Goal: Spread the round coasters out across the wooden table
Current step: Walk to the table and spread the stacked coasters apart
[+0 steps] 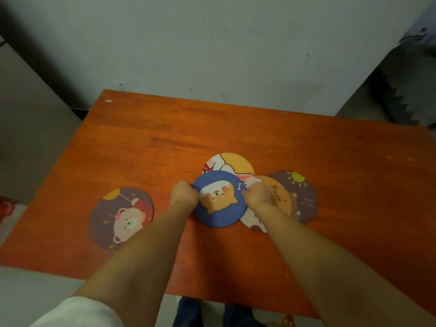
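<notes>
Head view: both grips, left hand [184,194] at 9 o'clock and right hand [257,194] at 3, pinch the blue coaster [219,208] atop the overlapped cluster mid-tabletop [146,142], to lift it clear; bear coaster [121,218] already separate.

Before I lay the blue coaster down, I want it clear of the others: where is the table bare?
The far strip of the table behind the yellow coaster is bare, as are the right end past the sun coaster and the gap between the bear coaster and the left hand. The middle is crowded: coasters overlap under the blue coaster, gripped by both hands.
</notes>
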A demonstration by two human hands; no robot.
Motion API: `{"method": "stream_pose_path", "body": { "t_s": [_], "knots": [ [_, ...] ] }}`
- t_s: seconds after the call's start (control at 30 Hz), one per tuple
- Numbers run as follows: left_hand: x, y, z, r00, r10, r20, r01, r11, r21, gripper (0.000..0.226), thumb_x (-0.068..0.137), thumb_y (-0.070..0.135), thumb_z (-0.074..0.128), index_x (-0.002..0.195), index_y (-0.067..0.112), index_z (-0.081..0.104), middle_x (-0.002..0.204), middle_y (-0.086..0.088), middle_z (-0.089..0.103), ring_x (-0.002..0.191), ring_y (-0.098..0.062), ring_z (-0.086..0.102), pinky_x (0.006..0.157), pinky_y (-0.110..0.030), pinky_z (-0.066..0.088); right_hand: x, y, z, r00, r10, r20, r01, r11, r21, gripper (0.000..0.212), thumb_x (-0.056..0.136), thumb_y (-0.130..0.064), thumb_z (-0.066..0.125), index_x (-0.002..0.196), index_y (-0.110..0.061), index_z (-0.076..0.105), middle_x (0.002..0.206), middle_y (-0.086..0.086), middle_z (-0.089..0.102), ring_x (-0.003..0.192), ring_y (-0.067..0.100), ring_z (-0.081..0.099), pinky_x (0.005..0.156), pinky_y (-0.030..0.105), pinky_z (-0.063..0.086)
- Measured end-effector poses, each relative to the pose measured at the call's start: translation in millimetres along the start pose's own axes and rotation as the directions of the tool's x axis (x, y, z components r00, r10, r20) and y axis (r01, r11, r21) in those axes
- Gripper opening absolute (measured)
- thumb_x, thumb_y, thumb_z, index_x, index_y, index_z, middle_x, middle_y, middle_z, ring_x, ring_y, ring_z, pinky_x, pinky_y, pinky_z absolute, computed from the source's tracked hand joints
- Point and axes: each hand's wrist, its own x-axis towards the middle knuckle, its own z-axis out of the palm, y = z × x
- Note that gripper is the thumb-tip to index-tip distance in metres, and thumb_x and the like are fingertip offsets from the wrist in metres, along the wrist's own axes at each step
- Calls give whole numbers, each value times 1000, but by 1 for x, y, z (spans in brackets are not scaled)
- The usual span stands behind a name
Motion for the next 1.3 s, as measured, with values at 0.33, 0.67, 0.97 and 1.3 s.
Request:
{"method": "stream_pose_path", "body": {
  "t_s": [0.33,0.67,0.97,1.3],
  "knots": [
    [-15,50,-1,956,273,109,-276,961,17,11,88,5,55,83,4,64,103,-26,68,101,-39,62,78,-38,48,-34,38,-23,972,115,-205,-65,970,236,48,96,-14,51,58,-28,24,62,3,46,53,19,41,60,33,40],
    [-105,129,118,825,418,380,-458,889,16,51,93,1,51,51,17,25,51,-6,27,46,-17,24,47,-28,22,-73,191,-105,877,325,-353,-184,907,378,7,95,-10,51,91,-11,45,98,10,55,87,21,49,80,36,46],
    [-191,186,239,836,333,437,-396,916,60,44,94,0,47,60,20,28,61,-5,31,56,-21,30,65,-38,35,-72,321,-163,875,353,-332,-238,909,342,18,95,-13,53,110,-3,57,114,18,64,95,28,59,76,32,43],
    [-190,189,264,873,345,346,-448,848,284,35,98,15,47,132,6,45,136,-17,49,124,-37,47,96,-49,47,-58,345,-159,920,220,-323,-190,974,122,11,94,-16,54,100,-9,49,116,15,54,100,35,56,85,46,49]
  ]
}}
